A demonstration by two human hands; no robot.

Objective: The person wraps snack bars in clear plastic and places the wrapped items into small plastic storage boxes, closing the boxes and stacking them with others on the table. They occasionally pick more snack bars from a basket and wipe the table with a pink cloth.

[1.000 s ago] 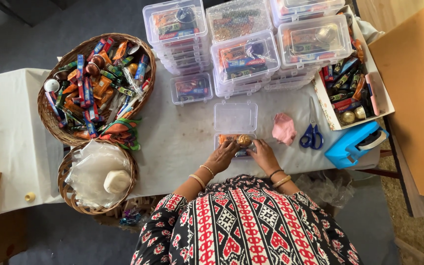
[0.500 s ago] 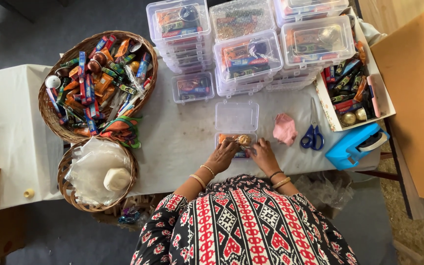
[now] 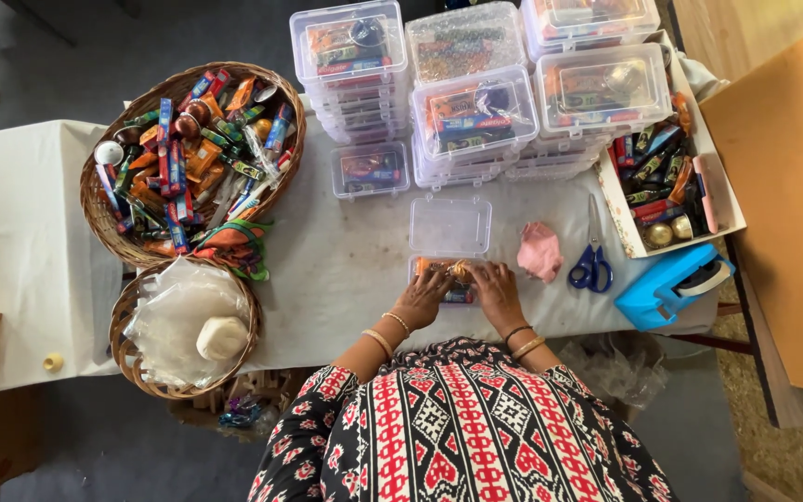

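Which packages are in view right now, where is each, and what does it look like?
Open clear box: under both hands, lid flipped back.
Stacked clear boxes: table's far side, rectangular, colourful contents.
Large basket: far left, round wicker, bright wrapped items.
White tray: right, small packets.

A garment (image 3: 462, 428) patterned in red, black and white diamonds and stripes is worn. Thin bangles are seen on the left wrist (image 3: 385, 333); a dark band and a bangle on the right wrist (image 3: 522, 340).
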